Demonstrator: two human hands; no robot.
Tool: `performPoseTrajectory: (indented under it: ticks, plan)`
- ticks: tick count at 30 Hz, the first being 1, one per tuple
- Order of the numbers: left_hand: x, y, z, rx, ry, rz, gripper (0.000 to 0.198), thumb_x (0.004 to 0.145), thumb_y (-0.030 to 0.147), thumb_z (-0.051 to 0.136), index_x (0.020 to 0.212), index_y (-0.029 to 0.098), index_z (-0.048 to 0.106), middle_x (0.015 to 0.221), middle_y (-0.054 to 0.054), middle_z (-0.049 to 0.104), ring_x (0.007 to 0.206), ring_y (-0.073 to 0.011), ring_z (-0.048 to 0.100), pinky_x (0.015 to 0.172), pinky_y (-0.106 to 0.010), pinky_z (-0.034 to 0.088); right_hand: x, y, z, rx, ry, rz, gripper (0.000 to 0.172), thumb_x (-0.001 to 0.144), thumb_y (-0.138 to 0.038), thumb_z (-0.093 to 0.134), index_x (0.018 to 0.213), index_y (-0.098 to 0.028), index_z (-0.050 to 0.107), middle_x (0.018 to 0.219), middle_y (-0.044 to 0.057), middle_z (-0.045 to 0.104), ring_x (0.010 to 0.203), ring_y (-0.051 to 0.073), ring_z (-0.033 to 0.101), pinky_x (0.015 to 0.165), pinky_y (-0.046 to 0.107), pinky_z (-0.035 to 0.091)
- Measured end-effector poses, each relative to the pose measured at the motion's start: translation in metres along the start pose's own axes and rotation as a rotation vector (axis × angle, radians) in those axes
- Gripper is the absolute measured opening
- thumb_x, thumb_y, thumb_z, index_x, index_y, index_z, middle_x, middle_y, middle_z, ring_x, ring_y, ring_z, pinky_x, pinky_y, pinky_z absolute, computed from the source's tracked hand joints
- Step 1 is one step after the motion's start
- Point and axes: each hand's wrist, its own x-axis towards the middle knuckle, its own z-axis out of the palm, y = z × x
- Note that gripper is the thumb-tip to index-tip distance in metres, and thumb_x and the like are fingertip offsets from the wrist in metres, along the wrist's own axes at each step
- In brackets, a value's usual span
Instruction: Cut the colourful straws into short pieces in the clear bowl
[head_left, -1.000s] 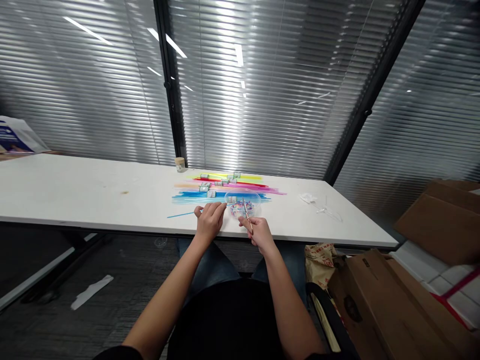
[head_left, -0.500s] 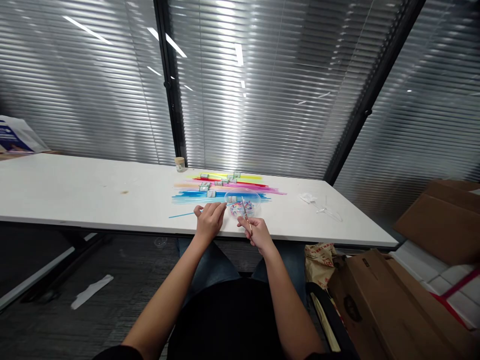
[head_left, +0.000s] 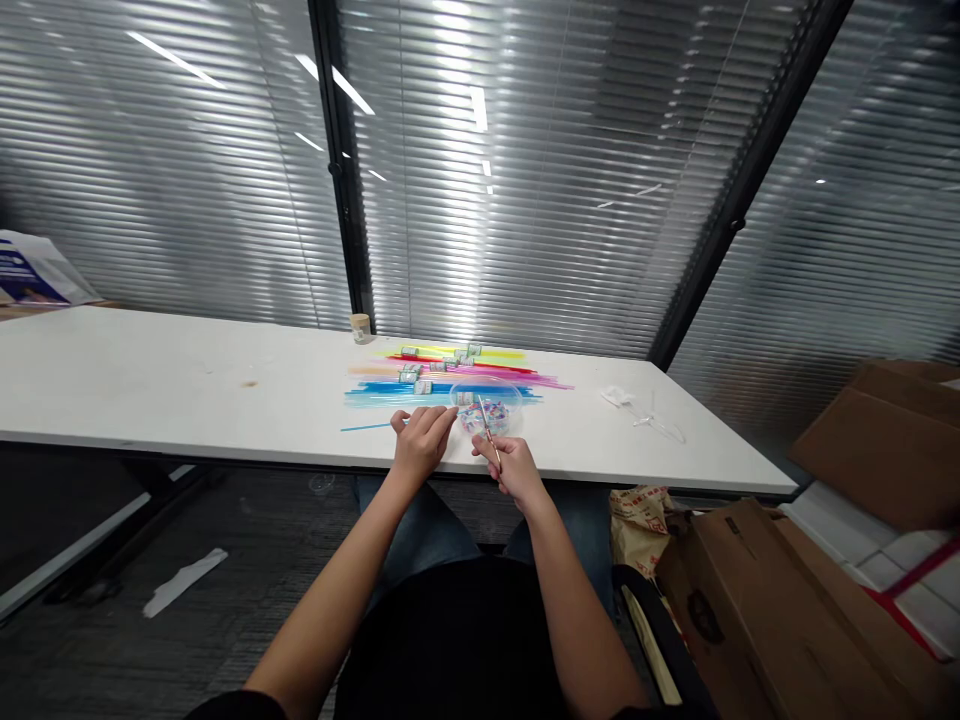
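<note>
My left hand [head_left: 422, 440] is closed on a thin blue straw [head_left: 367, 428], whose long end sticks out to the left above the table. My right hand [head_left: 512, 466] grips a pair of scissors [head_left: 491, 440], blades pointing up and away from me. Both hands are at the near side of a clear round bowl [head_left: 517, 410] that holds many small coloured pieces [head_left: 487, 415]. The straw's right end by the bowl is too small to make out. Behind the bowl lie bundles of blue straws [head_left: 390, 391], with pink straws [head_left: 551, 381] and yellow straws [head_left: 510, 355] farther back.
The white table [head_left: 150, 390] runs along window blinds [head_left: 525, 200]. A small lidded jar [head_left: 361, 328] stands at its back edge. Clear plastic wrapping [head_left: 656, 428] lies to the right. Cardboard boxes [head_left: 780, 610] and a paper bag [head_left: 637, 520] are beside me at the right.
My left hand and the straw have shifted slightly to the right, toward the scissors. The scissors have tilted a little to the left.
</note>
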Motion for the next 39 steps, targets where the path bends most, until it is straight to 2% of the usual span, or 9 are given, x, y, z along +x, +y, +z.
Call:
performPoseTrajectory:
  ticks: [8, 14, 21, 27, 39]
  plan:
    - [0.0020, 0.0021, -0.0013, 0.018, 0.004, -0.021, 0.022, 0.093, 0.022, 0.049, 0.112, 0.023, 0.061, 0.093, -0.005, 0.072, 0.083, -0.0180, 0.063, 0.082, -0.038, 0.022, 0.0022, 0.0025, -0.0012, 0.024, 0.012, 0.018, 0.049, 0.073, -0.063, 0.062, 0.070, -0.014, 0.067, 0.039, -0.006, 0.038, 0.031, 0.005, 0.027, 0.032, 0.021, 0.020]
    - [0.0018, 0.0015, -0.0010, 0.052, 0.015, -0.006, 0.018, 0.093, 0.020, 0.050, 0.105, 0.024, 0.063, 0.092, -0.004, 0.072, 0.080, -0.0169, 0.063, 0.081, -0.038, 0.022, 0.0023, 0.0059, -0.0039, 0.112, 0.004, 0.077, 0.049, 0.072, -0.063, 0.063, 0.072, -0.014, 0.066, 0.038, -0.008, 0.037, 0.030, 0.004, 0.023, 0.028, 0.018, 0.015]
    - [0.0029, 0.0025, -0.0028, 0.039, 0.008, -0.034, 0.021, 0.093, 0.021, 0.048, 0.105, 0.025, 0.064, 0.089, -0.004, 0.071, 0.079, -0.0166, 0.062, 0.083, -0.038, 0.022, 0.0024, 0.0043, -0.0051, 0.192, 0.054, 0.083, 0.052, 0.071, -0.065, 0.062, 0.073, -0.013, 0.065, 0.039, -0.008, 0.038, 0.029, 0.004, 0.025, 0.028, 0.018, 0.017]
    - [0.0030, 0.0020, -0.0025, 0.038, 0.008, -0.020, 0.020, 0.093, 0.021, 0.049, 0.104, 0.025, 0.064, 0.089, -0.004, 0.072, 0.076, -0.0166, 0.061, 0.079, -0.038, 0.022, -0.0010, -0.0002, -0.0022, 0.098, -0.040, 0.084, 0.050, 0.071, -0.062, 0.063, 0.071, -0.012, 0.066, 0.037, -0.007, 0.038, 0.030, 0.004, 0.025, 0.029, 0.019, 0.017]
    - [0.0016, 0.0007, -0.0018, 0.026, -0.014, 0.013, 0.021, 0.093, 0.019, 0.048, 0.104, 0.025, 0.064, 0.088, -0.003, 0.072, 0.078, -0.0162, 0.062, 0.077, -0.038, 0.021, -0.0014, -0.0006, 0.0020, 0.079, -0.016, 0.067, 0.048, 0.073, -0.061, 0.063, 0.070, -0.013, 0.066, 0.038, -0.008, 0.037, 0.029, 0.005, 0.025, 0.029, 0.019, 0.017]
